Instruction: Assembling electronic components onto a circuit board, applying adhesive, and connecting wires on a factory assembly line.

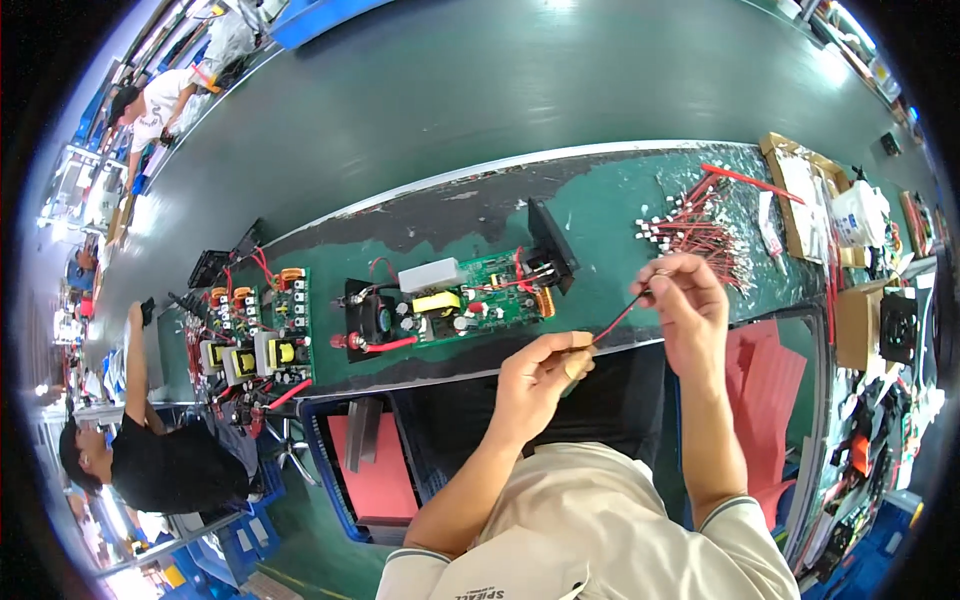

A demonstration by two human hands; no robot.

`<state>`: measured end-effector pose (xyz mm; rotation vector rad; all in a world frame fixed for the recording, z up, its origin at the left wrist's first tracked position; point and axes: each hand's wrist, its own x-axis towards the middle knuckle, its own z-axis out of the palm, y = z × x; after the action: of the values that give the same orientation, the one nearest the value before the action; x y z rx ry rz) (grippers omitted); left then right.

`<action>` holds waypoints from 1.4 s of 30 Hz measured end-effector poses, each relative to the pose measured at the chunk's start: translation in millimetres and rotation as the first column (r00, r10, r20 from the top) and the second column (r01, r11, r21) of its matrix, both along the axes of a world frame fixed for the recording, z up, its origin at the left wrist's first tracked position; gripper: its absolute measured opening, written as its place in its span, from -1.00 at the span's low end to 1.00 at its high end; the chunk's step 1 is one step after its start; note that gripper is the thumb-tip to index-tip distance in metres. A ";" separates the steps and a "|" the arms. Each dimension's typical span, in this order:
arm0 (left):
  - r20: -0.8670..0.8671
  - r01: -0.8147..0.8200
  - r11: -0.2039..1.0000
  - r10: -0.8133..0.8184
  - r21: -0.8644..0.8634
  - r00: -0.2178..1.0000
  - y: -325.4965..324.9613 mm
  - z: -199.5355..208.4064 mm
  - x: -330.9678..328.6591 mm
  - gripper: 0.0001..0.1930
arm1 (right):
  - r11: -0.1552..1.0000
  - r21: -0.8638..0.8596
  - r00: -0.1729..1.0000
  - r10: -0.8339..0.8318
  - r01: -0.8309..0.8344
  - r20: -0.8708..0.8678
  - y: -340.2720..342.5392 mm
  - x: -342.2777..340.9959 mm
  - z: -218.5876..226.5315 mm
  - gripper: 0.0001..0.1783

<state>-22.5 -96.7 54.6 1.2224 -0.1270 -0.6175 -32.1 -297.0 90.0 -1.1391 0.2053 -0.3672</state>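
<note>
Tabletop, green, dark-worn along its edges. Cluster of circuit boards, at left, packed close, perhaps to save room. Circuit assembly, fan and black end panel attached, lying mid-surface, apparently for open access. Wire pile, white-tipped, likely placed for right-side reach. Left hand and right hand, each grip pinched narrow on one wire lead: red and dark, stretched between them over the near edge, seemingly to keep it straight.

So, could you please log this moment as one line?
left hand: pinching thin wire | right hand: pinching same wire | green circuit board: on bench, untouched | wire pile: on bench
</note>
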 end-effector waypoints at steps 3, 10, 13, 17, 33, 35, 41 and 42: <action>-0.015 -0.099 0.995 0.100 0.020 0.995 2.3 -3.5 -2.0 -0.79 | 0.990 0.140 0.998 -0.002 0.011 -0.064 5.3 -1.2 -12.7 -0.81; -0.019 -0.120 0.991 0.119 -0.056 0.993 -5.9 -16.8 -10.3 -0.71 | 0.991 0.131 0.992 0.035 -0.019 -0.123 -6.0 0.1 -21.0 -0.79; 0.037 -0.085 0.995 0.087 -0.054 0.995 0.3 -13.8 -12.3 -0.65 | 0.997 -0.076 0.985 -0.035 0.022 -0.171 -31.1 14.7 -13.3 -0.78; 0.200 -0.036 0.999 0.027 0.041 0.979 7.1 -17.3 -14.0 -0.69 | 0.798 -0.603 0.950 -0.183 -0.007 -0.253 -90.3 46.5 7.8 -0.74; 0.660 -0.773 0.546 0.455 0.324 0.598 146.0 17.2 54.6 -0.25 | 0.569 -0.759 0.946 0.126 -0.316 -0.300 40.6 49.6 -7.5 -0.48; 0.496 -0.641 0.662 0.436 0.388 0.751 149.6 18.0 57.5 -0.23 | 0.517 -0.808 0.958 0.111 -0.283 -0.264 48.3 53.0 -6.9 -0.56; 0.765 -0.760 0.405 0.192 0.508 0.614 144.9 36.9 52.0 -0.21 | 0.239 -0.971 1.000 0.000 -0.006 -0.006 49.1 54.4 -7.0 -0.69; 0.905 -0.880 0.214 -0.137 0.424 0.403 141.8 43.2 50.0 -0.19 | 0.232 -0.973 1.000 -0.006 -0.008 -0.009 46.6 51.4 -14.6 -0.69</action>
<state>27.5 45.1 97.8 2.5584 -0.1872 0.7581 19.3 -250.4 75.3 -2.4535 -0.0720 -0.5061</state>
